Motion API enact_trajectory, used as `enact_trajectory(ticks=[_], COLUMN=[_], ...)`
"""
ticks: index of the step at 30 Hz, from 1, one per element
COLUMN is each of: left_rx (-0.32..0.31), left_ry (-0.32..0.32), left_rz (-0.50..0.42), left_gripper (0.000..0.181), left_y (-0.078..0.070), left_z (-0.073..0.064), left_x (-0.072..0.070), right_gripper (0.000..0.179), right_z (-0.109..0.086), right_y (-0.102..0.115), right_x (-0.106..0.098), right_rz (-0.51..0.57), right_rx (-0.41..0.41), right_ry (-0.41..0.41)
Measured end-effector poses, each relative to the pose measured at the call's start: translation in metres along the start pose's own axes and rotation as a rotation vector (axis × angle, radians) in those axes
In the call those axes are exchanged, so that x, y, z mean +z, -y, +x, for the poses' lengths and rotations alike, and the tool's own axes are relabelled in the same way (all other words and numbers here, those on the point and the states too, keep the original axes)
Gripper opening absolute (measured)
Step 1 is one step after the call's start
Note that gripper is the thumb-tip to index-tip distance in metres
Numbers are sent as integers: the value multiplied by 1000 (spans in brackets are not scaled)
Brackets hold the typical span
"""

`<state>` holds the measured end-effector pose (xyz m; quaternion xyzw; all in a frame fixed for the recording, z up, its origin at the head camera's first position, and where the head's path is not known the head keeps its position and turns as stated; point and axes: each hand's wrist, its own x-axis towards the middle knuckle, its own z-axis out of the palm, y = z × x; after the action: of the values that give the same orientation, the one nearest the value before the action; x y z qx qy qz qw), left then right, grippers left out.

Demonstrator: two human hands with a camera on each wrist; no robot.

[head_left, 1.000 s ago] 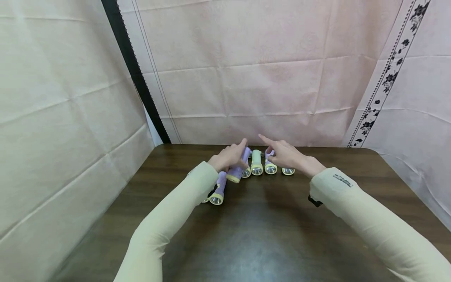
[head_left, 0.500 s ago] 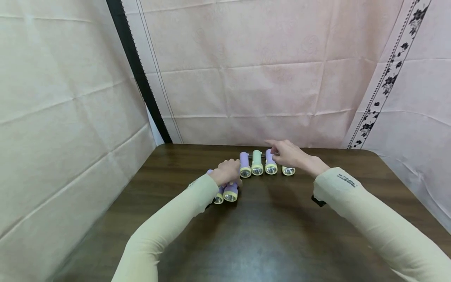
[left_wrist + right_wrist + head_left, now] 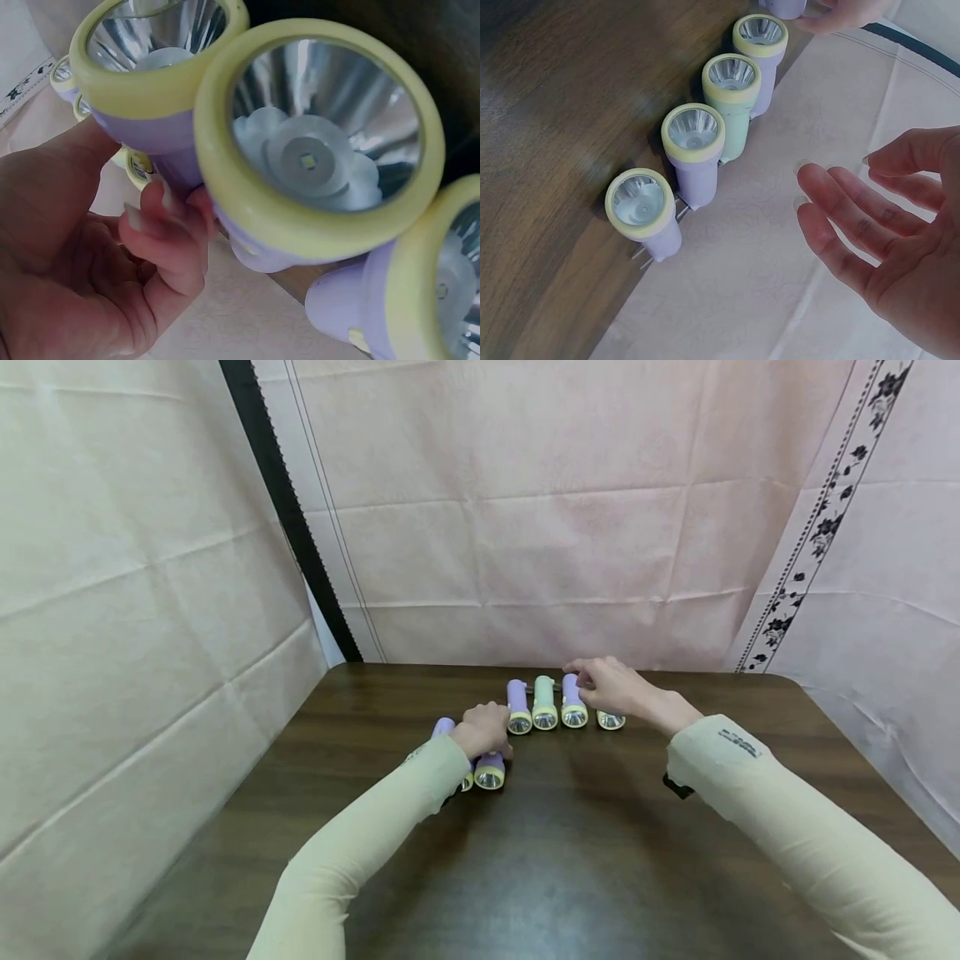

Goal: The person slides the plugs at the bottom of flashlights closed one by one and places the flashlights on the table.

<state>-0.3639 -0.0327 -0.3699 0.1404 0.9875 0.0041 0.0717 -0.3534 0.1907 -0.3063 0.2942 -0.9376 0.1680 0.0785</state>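
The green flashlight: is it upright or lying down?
Lying down: the green flashlight shows its lens in front, its body stretching back along the table.

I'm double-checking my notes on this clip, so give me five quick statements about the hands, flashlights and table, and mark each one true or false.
1. The left hand holds a purple flashlight. True.
2. The right hand grips a flashlight. False: it holds nothing.
3. The green flashlight has purple neighbours on both sides. True.
4. The flashlights' rims are black. False: they are pale yellow.
5. The table is dark brown. True.
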Motion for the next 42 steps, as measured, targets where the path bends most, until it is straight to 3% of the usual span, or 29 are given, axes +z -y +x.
enact_trajectory(ticks=[8,12,17,20,23,27,30,36,39,42], left_rx=[1,0,-1,27,54,31,-13,-119,-150,-152], left_ry=[22,13,-18,-71,-107,-91,-39,95,134,150], left_rz=[19,38,21,-26,-82,-122,-119,-27,-85,-197], left_gripper=[50,66,81,67,41,17,18,23,24,32], left_y=[1,2,0,0,-2,-5,-13,-24,-24,-18], left_z=[2,1,8,20,37,60,76,101,113,135], left_x=[3,4,-11,-26,-38,-43,-39,-29,-22,-5], right_gripper=[37,35,35,35,36,35,35,37,37,36], right_z=[0,0,-1,0,0,2,1,-2,-5,-8], right_y=[-1,-1,-4,-5,-5,-5,-8,-17,-23,-29], right_x=[0,1,-2,-2,-2,1,1,-1,-1,2], right_rz=[-10,-3,-4,3,8,4,2,-3,-10,-5], right_rx=[-8,4,21,22,17,8,17,48,55,63], right_ry=[-7,7,14,8,3,9,16,42,46,39])
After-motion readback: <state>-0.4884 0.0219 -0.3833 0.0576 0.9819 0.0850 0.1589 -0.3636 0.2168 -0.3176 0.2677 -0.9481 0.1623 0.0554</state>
